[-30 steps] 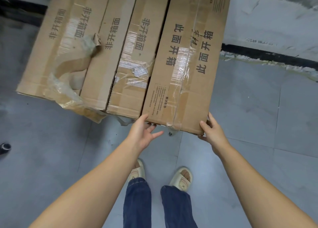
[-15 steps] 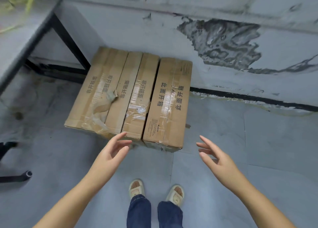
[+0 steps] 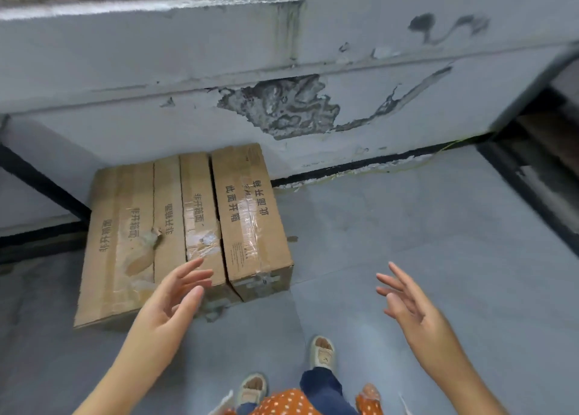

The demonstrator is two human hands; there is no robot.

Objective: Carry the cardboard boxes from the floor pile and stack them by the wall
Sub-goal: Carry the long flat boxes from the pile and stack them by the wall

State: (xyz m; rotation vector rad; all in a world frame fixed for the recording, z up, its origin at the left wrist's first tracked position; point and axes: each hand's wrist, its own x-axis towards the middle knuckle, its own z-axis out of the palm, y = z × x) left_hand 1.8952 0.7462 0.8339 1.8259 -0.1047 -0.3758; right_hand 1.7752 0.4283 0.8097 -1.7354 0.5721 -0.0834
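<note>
Several long brown cardboard boxes lie side by side on the grey floor against the wall. The rightmost box has printed characters and clear tape along its top. Beside it lie a narrower taped box and a wider box with torn tape. My left hand hovers with straight fingers in front of the boxes' near ends, holding nothing. My right hand is raised to the right over bare floor, fingers spread, also holding nothing.
The grey wall behind the boxes has peeling paint. A black table leg slants down at the left. A dark opening lies at the right. My feet in pale slippers stand on the tiled floor.
Both hands let go of the rightmost box's near end and pulled back. The view rose and drew away from the boxes, now turning slightly to the right.
</note>
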